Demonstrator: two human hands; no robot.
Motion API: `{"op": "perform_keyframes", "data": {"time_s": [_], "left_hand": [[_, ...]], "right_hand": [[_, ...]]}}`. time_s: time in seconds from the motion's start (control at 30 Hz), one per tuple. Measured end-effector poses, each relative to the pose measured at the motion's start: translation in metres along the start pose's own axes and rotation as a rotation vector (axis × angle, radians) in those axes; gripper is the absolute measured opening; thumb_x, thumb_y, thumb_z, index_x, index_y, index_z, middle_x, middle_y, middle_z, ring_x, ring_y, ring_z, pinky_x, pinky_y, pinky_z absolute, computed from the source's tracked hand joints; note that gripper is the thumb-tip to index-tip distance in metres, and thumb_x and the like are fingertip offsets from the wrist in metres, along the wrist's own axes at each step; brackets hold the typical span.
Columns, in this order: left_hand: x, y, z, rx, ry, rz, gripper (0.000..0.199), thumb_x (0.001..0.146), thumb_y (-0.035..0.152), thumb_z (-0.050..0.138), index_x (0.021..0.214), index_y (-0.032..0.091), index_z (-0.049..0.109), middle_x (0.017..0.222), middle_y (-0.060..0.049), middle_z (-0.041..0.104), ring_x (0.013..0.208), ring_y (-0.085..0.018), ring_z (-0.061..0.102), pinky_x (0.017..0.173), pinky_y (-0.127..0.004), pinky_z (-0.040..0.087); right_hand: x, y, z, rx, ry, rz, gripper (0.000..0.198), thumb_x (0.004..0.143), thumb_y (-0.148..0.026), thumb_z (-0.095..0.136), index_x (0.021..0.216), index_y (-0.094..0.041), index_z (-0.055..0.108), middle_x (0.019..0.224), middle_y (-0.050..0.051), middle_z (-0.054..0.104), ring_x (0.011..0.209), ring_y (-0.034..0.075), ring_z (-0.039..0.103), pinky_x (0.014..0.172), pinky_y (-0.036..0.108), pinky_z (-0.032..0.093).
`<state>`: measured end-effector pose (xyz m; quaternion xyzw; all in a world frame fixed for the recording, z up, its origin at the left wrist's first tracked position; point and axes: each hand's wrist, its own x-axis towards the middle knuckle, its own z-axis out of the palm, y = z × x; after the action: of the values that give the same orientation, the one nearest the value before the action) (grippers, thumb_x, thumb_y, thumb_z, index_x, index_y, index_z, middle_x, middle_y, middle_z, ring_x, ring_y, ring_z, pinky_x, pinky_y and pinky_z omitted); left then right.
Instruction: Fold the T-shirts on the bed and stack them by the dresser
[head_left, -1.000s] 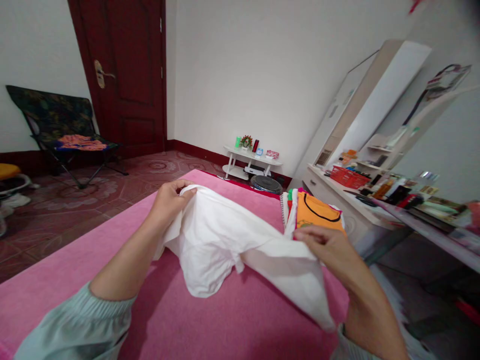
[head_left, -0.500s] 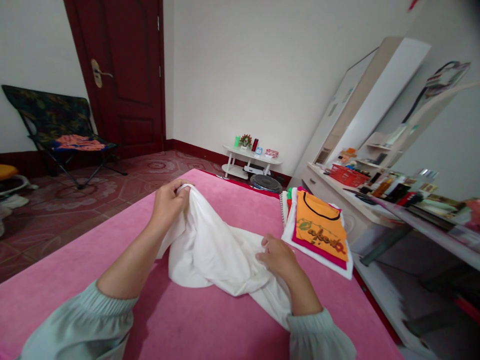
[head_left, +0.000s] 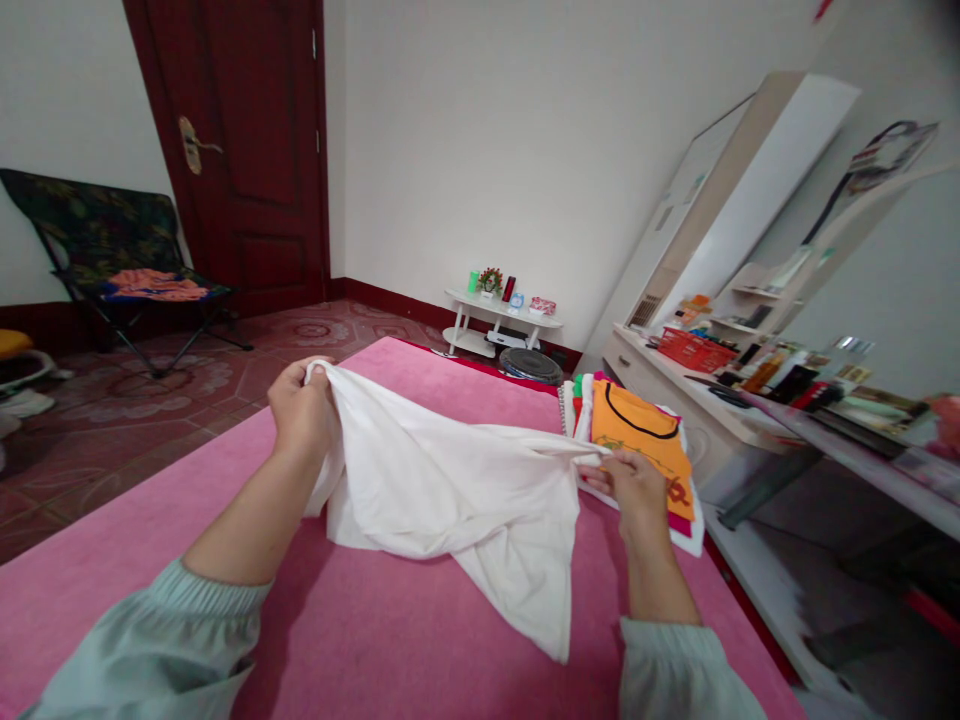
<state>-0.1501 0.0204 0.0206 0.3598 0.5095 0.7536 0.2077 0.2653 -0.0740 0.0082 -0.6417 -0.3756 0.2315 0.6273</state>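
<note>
A plain white cloth garment [head_left: 450, 470] is stretched between my hands above the pink bed cover [head_left: 390, 640]; its exact kind does not show. My left hand [head_left: 304, 405] is closed on its upper left corner. Thumb and fingers of my right hand [head_left: 630, 480] pinch the upper right end. Between them the fabric sags in folds, with a loose corner hanging toward me on the right. Just behind my right hand lies a pile of folded clothes, topped by an orange shirt [head_left: 634, 415] with a black neckline, which the hand partly covers.
A dressing table [head_left: 667, 370] with a red basket [head_left: 696, 350] and several bottles stands at the right. At the far wall is a small white table [head_left: 457, 310]. A folding chair [head_left: 112, 240] holding crumpled clothing stands left, by a dark red door [head_left: 262, 150].
My right hand has moved right and up, now pinching the garment's end. My left hand has shifted left. The white fabric between them is spread wider and pulled straighter along its top.
</note>
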Motion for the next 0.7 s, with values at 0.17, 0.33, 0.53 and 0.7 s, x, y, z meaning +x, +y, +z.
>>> {"op": "perform_keyframes", "data": {"time_s": [0.17,0.33,0.53,0.7], "left_hand": [[0.001,-0.012,-0.002,0.304,-0.075,0.149,0.026,0.074,0.026,0.053,0.096,0.017,0.064,0.088,-0.005,0.061,0.083,-0.021,0.057,0.078,-0.034,0.047],[-0.005,-0.007,-0.001,0.679,-0.247,0.431,0.032,0.071,0.024,0.056,0.101,0.024,0.066,0.110,-0.006,0.060,0.110,-0.028,0.051,0.100,-0.043,0.038],[-0.004,-0.015,0.004,0.782,-0.492,0.413,0.030,0.073,0.030,0.058,0.100,0.022,0.068,0.107,-0.007,0.064,0.109,-0.025,0.055,0.100,-0.038,0.039],[-0.005,-0.027,0.001,0.823,-0.526,0.331,0.037,0.072,0.033,0.060,0.106,0.018,0.068,0.112,-0.011,0.063,0.107,-0.027,0.057,0.096,-0.036,0.042]], "right_hand": [[-0.008,-0.008,0.022,-0.017,0.169,-0.267,0.044,0.064,-0.039,0.065,0.102,-0.021,0.052,0.113,0.008,0.058,0.103,0.022,0.059,0.077,0.033,0.053],[-0.037,-0.005,0.040,-0.562,-0.516,-0.361,0.028,0.066,-0.027,0.064,0.094,-0.020,0.065,0.094,0.005,0.066,0.077,0.018,0.060,0.068,0.031,0.048],[-0.061,-0.014,0.053,-0.846,-0.885,-0.353,0.018,0.054,-0.019,0.077,0.070,-0.020,0.070,0.084,0.001,0.064,0.081,0.017,0.058,0.069,0.025,0.040],[-0.074,-0.065,0.045,-0.604,-0.718,-0.315,0.008,0.065,-0.018,0.069,0.066,-0.017,0.061,0.066,-0.003,0.058,0.065,0.012,0.052,0.060,0.022,0.036]]}}
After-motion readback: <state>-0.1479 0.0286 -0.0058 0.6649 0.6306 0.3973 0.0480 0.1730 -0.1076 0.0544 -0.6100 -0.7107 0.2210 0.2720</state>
